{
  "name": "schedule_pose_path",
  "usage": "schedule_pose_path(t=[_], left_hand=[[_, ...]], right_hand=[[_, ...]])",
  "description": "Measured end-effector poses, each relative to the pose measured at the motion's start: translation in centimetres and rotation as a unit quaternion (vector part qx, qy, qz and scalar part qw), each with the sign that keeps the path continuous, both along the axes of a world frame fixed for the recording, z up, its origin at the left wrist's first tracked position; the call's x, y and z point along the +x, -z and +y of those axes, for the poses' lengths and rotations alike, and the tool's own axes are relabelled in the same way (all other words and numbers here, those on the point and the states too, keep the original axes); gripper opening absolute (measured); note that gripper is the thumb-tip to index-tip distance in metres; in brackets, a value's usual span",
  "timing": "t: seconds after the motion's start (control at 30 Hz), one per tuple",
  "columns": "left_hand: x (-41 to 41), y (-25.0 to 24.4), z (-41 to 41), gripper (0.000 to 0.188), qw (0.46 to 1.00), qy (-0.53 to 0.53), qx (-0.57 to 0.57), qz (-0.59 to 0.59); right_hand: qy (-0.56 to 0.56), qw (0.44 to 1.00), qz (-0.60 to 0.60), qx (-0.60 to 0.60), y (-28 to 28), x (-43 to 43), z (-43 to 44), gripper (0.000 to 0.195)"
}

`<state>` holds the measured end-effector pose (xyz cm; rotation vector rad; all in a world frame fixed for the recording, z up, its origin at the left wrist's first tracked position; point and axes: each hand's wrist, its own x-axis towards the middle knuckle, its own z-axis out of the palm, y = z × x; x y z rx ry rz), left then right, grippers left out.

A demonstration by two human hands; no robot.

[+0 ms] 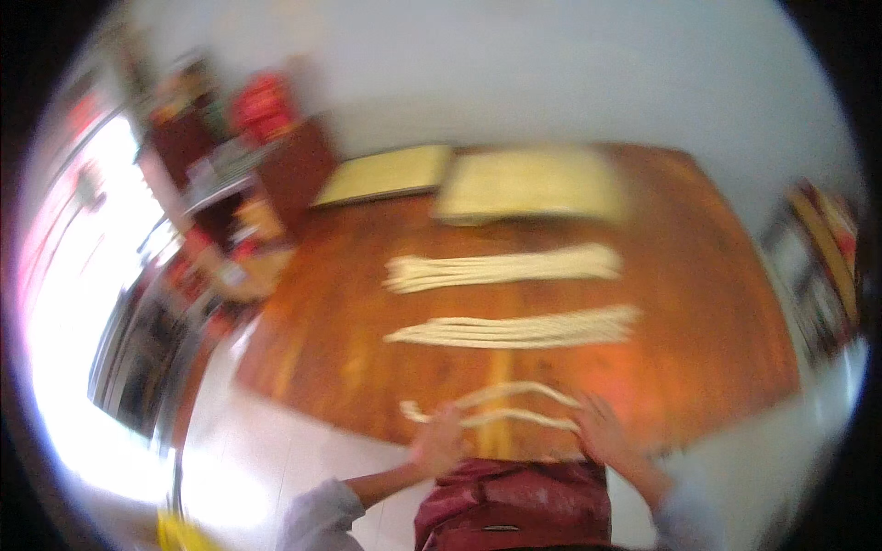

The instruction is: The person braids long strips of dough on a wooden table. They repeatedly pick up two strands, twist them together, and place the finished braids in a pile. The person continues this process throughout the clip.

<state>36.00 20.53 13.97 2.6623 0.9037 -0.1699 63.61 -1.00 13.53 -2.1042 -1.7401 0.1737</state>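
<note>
A cream-coloured rope (520, 414) lies in two roughly parallel strands near the front edge of a brown wooden table. My left hand (441, 437) is over its left part, and a short rope end shows beyond the fingers. At the right end of the strands is my right hand (601, 427), fingers extended. Blur hides whether either hand grips the rope or only rests on it. Farther back on the tabletop, a folded bundle of similar rope (513, 329) lies crosswise, with a second folded bundle (503, 267) beyond it, apart from the first.
Two flat yellow panels, one left (386, 173) and one right (534, 184), lie along the back of the wooden table (716, 310). Shelving with red items (262, 107) stands at the left. More stacked items (820, 268) are at the right, beside the wall.
</note>
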Motion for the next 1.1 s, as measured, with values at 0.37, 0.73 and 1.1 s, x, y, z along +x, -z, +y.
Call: schedule_pose_path(t=[0.37, 0.73, 1.1], left_hand=[[1.0, 4.5, 1.7, 0.047, 0.967, 0.062, 0.151, -0.197], [4.6, 2.6, 2.5, 0.053, 0.976, 0.021, 0.137, -0.171], [7.9, -0.2, 3.2, 0.059, 0.989, -0.004, 0.113, -0.097]], right_hand=[[0.005, 0.993, -0.117, 0.025, -2.7, -1.9, 2.4, 0.012], [0.016, 0.986, -0.135, 0.099, 1.4, 0.5, 3.6, 0.02], [0.093, 0.992, 0.015, 0.087, -0.8, -0.1, 5.6, 0.035]])
